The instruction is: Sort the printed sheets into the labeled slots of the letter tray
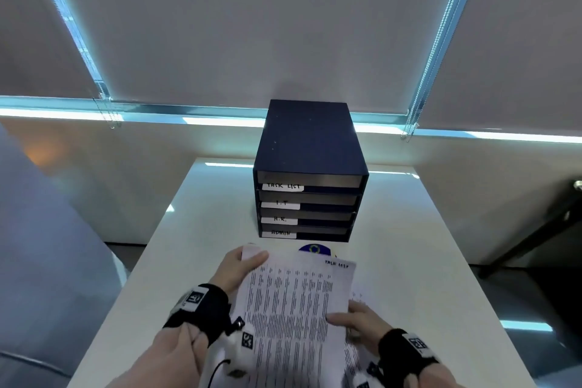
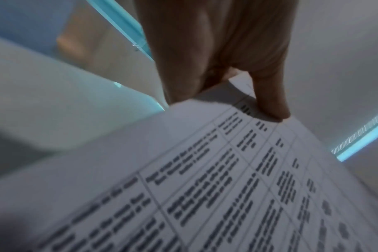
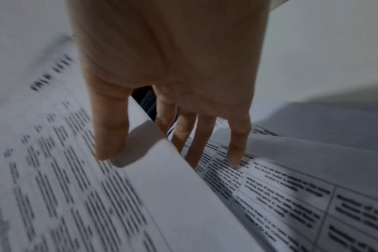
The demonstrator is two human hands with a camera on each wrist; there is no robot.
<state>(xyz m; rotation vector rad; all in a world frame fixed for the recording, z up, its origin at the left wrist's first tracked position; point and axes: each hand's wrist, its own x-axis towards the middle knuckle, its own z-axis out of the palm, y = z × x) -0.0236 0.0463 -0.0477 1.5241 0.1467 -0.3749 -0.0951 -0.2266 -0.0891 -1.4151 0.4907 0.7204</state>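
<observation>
A dark blue letter tray stands at the table's far middle, with slots labelled TASK LIST, I.T, H.R. and ADMIN from top down. In front of it I hold one printed sheet, headed TASK LIST at its top right, lifted off the table. My left hand pinches its far left corner, thumb on top. My right hand pinches its right edge, thumb above and fingers below. More printed sheets lie on the table under my right fingers.
The white table is narrow, with its edges close on both sides. A round blue object peeks out behind the held sheet. A grey seat is at the left, a dark frame at the right, and window blinds behind.
</observation>
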